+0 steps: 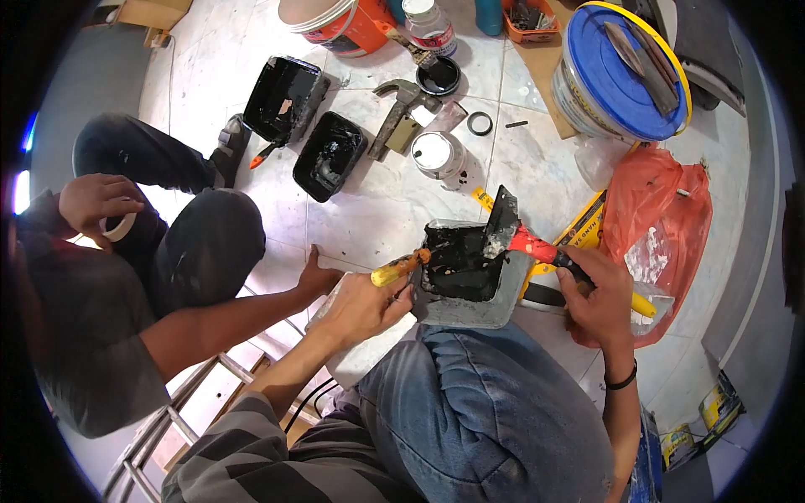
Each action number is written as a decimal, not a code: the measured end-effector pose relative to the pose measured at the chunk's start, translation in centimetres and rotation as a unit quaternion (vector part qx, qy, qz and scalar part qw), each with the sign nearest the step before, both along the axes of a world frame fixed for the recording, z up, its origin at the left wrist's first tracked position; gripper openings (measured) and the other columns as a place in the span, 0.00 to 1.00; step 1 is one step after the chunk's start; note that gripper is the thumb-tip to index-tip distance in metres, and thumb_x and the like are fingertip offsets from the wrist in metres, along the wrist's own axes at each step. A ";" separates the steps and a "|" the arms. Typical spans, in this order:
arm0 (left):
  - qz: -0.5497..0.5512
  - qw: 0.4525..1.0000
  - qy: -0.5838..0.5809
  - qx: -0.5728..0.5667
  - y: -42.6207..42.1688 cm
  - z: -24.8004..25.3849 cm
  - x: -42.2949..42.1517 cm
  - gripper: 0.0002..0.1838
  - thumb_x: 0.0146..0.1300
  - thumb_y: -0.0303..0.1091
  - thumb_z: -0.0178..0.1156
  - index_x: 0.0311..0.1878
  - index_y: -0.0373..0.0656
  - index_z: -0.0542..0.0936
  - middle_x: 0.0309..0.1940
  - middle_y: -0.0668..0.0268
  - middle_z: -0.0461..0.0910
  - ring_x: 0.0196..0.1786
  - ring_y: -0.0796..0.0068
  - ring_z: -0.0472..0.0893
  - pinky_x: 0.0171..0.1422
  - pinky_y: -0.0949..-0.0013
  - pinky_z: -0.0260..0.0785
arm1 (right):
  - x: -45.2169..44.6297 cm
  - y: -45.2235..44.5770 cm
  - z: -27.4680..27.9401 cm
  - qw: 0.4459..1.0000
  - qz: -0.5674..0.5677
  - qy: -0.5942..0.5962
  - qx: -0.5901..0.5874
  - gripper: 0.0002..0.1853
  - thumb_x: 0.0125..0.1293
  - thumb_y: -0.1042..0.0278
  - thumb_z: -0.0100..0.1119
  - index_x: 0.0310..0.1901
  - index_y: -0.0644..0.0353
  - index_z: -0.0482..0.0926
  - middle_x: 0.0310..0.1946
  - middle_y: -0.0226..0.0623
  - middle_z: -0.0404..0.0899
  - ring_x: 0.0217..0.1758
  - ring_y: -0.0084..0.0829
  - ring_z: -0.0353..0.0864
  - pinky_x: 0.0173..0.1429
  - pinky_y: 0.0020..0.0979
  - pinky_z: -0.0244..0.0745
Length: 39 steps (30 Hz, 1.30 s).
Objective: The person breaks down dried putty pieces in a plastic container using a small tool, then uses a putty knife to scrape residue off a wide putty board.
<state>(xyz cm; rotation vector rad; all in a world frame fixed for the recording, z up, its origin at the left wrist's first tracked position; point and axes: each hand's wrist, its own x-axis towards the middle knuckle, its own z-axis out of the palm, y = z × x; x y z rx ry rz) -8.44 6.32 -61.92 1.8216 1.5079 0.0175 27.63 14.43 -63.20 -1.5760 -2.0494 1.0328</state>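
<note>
My left hand [365,308] is closed around a tool with a yellow handle [392,272] and an orange-brown end; I cannot make out its working part. Just beyond it, a grey plastic tub [470,316] sits against my knees, with thick black paste [459,272] inside. My right hand [597,293] grips a putty knife [530,243] by its red and black handle. Its wide blade, smeared black and grey, is tilted up above the tub's right side. A pale block-like object [373,356] lies under my left hand.
Beside me on the left sits a co-worker, one hand [101,205] holding a tape roll. Two black trays [329,155], a hammer [398,117] and a white-lidded jar [436,153] stand ahead. Right are a blue-lidded bucket [599,80], a red plastic bag [658,201] and a yellow handsaw [583,226].
</note>
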 end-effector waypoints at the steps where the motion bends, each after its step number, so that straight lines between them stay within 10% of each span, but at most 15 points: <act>1: 0.014 1.000 -0.004 -0.017 0.1 0.2 0.2 0.13 0.70 0.41 0.61 0.41 0.40 0.83 0.28 0.52 0.81 0.31 0.46 0.83 0.36 0.49 0.75 | 0.3 0.1 -0.2 1.000 0.001 0.000 0.000 0.13 0.63 0.67 0.70 0.48 0.61 0.88 0.38 0.42 0.88 0.37 0.42 0.89 0.41 0.36 0.82; 9: 0.036 0.998 -0.029 0.031 0.0 0.4 0.6 0.16 0.70 0.39 0.61 0.52 0.37 0.85 0.36 0.50 0.86 0.31 0.51 0.85 0.38 0.56 0.78 | 2.4 1.7 1.0 0.997 -0.062 -0.010 0.041 0.13 0.69 0.70 0.66 0.53 0.63 0.86 0.36 0.46 0.85 0.34 0.41 0.85 0.40 0.36 0.77; 11: 0.129 0.986 -0.020 -0.108 1.4 1.9 1.3 0.17 0.70 0.38 0.60 0.55 0.37 0.85 0.31 0.52 0.85 0.29 0.55 0.85 0.38 0.59 0.78 | 2.5 1.9 2.2 0.997 -0.065 -0.006 0.045 0.12 0.69 0.73 0.64 0.52 0.63 0.86 0.35 0.44 0.82 0.36 0.42 0.82 0.43 0.38 0.76; 17: 0.106 0.994 -0.032 -0.019 0.8 -0.5 0.3 0.22 0.68 0.38 0.61 0.61 0.39 0.83 0.23 0.53 0.82 0.23 0.58 0.82 0.34 0.60 0.76 | 1.0 0.6 2.2 0.990 0.029 -0.055 0.129 0.18 0.59 0.75 0.70 0.52 0.55 0.86 0.41 0.38 0.78 0.41 0.42 0.79 0.43 0.41 0.74; 39: -0.040 0.998 0.012 0.046 1.1 2.5 1.1 0.17 0.59 0.38 0.71 0.50 0.44 0.82 0.40 0.61 0.86 0.30 0.56 0.87 0.36 0.56 0.79 | 0.4 0.2 1.6 0.972 0.041 -0.116 0.201 0.17 0.58 0.76 0.69 0.50 0.51 0.86 0.46 0.35 0.81 0.51 0.42 0.78 0.56 0.44 0.68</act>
